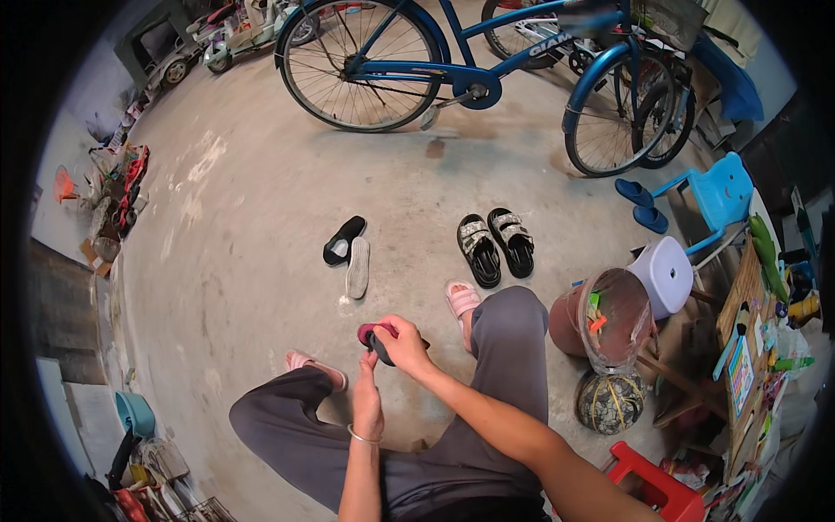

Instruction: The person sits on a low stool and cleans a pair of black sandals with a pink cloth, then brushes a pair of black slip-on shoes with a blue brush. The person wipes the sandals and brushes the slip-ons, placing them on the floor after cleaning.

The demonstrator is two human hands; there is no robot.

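Note:
Between my knees, my right hand (pixel 406 346) grips a small dark cloth shoe (pixel 379 347) with a magenta part at its upper left. My left hand (pixel 368 398), with a bangle at the wrist, touches the shoe's lower edge with its fingertips; whether it pinches the edge I cannot tell. On the floor beyond lie a black cloth shoe (pixel 344 239) and, touching it at the lower right, a light grey shoe sole or insole (pixel 358 269). A pair of black strapped sandals (pixel 496 248) stands to the right of them.
A blue bicycle (pixel 479 88) stands at the far side. On the right are blue slippers (pixel 650 220), a blue chair (pixel 721 189), a white stool (pixel 662 277), a lined bin (pixel 571 321), a ball (pixel 611 401), a red stool (pixel 659 479) and a cluttered wooden table (pixel 737 320).

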